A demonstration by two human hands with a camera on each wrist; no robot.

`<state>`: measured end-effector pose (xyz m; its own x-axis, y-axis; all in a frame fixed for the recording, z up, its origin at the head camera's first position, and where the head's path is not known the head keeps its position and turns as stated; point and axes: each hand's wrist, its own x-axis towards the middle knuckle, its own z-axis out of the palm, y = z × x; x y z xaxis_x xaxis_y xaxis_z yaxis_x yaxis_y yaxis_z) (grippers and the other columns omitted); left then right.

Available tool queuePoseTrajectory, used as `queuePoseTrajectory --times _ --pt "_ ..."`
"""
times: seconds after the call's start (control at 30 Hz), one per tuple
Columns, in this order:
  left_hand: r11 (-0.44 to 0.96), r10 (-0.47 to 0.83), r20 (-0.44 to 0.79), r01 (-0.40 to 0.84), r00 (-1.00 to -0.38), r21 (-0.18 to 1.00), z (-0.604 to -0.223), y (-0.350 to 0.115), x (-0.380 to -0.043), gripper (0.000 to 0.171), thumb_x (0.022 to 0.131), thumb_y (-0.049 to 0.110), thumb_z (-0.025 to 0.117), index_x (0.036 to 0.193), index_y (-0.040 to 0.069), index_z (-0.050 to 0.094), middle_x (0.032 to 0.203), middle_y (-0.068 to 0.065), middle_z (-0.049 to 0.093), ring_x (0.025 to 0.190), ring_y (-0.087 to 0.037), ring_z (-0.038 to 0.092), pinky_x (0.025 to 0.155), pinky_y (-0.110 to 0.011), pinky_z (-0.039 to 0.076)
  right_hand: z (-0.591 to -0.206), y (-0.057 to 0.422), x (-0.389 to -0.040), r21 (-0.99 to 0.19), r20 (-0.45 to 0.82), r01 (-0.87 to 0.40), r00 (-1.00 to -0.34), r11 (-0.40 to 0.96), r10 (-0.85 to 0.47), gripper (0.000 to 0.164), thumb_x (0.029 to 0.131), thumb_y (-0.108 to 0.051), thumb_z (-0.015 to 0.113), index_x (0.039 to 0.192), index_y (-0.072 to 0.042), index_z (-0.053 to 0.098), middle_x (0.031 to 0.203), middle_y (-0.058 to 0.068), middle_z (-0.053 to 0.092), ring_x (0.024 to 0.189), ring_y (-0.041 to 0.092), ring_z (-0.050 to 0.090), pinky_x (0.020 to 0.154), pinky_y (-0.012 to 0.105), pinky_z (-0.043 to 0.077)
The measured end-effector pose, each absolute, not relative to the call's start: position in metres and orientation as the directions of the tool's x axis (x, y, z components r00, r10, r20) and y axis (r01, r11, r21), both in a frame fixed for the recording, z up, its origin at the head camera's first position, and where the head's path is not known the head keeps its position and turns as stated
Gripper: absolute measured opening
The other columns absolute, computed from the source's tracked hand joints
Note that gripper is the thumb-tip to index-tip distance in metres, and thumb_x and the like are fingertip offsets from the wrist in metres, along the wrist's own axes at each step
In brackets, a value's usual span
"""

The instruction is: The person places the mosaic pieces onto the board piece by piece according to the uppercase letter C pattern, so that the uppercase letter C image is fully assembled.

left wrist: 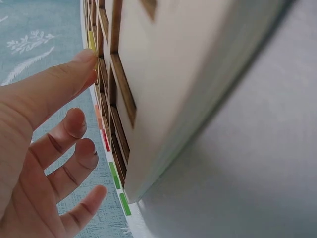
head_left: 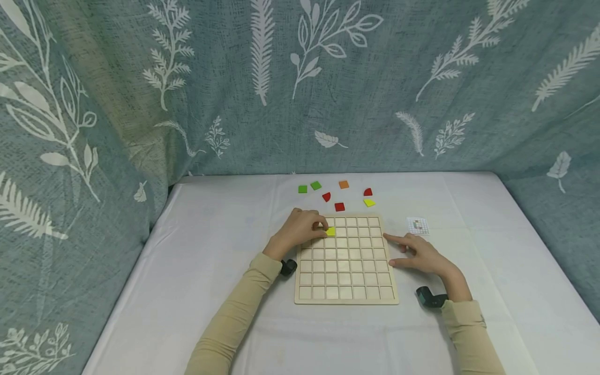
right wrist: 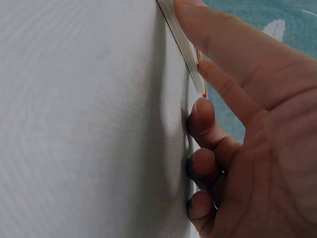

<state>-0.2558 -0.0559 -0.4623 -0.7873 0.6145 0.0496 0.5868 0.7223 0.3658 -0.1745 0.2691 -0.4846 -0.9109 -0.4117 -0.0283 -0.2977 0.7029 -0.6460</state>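
Note:
A pale wooden board (head_left: 344, 302) divided into square cells lies on the white table. At its upper left, my left hand (head_left: 302, 227) pinches a yellow square tile (head_left: 330, 232) between thumb and index finger. In the left wrist view the edge of that tile shows at the thumb tip, and the other fingers are spread apart. My right hand (head_left: 419, 253) is at the board's right side, index fingertip and thumb tip touching its edge. In the right wrist view the remaining fingers (right wrist: 202, 162) are loosely bent near the cloth and hold nothing.
Beyond the board lie two green squares (head_left: 302, 189), an orange square (head_left: 344, 184), a red square (head_left: 339, 207), two red quarter-round pieces (head_left: 367, 192) and a yellow piece (head_left: 369, 202). A small printed grid card (head_left: 418, 226) is right of the board. A leaf-patterned curtain (head_left: 234, 104) hangs behind.

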Motion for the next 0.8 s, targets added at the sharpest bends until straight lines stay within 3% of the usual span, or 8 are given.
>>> queuePoseTrajectory --times 0.2,0.43,0.63,0.8 --pt "0.724 0.618 0.038 0.588 -0.785 0.361 -0.461 -0.056 -0.256 0.015 0.082 0.034 0.069 0.093 0.025 0.073 0.071 0.01 0.053 0.063 -0.006 0.045 0.083 -0.038 0.036 -0.485 0.269 -0.175 -0.646 -0.03 -0.296 -0.911 0.704 -0.411 0.067 0.076 -0.033 0.075 0.134 -0.01 0.051 0.077 0.0 0.04 0.069 0.013 0.033 0.061 0.024 0.028" --pt "0.715 0.627 0.047 0.598 -0.778 0.363 -0.459 -0.056 -0.257 0.015 0.082 0.032 0.07 0.093 0.024 0.073 0.071 0.009 0.054 0.063 -0.006 0.046 0.073 -0.029 0.037 -0.486 0.27 -0.175 -0.645 -0.035 -0.291 -0.913 0.706 -0.407 0.067 0.076 -0.033 0.075 0.134 -0.01 0.05 0.077 0.0 0.04 0.069 0.013 0.032 0.061 0.024 0.029" --pt "0.682 0.623 0.049 0.572 -0.781 0.456 -0.46 -0.057 -0.263 0.014 0.084 0.029 0.068 0.094 0.021 0.073 0.069 0.006 0.055 0.056 -0.009 0.043 0.056 -0.022 0.034 -0.485 0.27 -0.174 -0.647 -0.036 -0.288 -0.913 0.706 -0.406 0.067 0.076 -0.033 0.075 0.134 -0.009 0.051 0.077 0.0 0.04 0.069 0.013 0.033 0.062 0.024 0.029" --pt "0.67 0.607 0.016 0.523 -0.794 0.527 -0.463 -0.057 -0.272 0.018 0.085 0.03 0.068 0.099 0.019 0.072 0.07 0.006 0.056 0.055 -0.009 0.042 0.052 -0.023 0.033 -0.485 0.269 -0.174 -0.644 -0.046 -0.279 -0.915 0.713 -0.4 0.068 0.076 -0.034 0.075 0.134 -0.01 0.051 0.077 0.0 0.04 0.07 0.013 0.033 0.062 0.024 0.029"
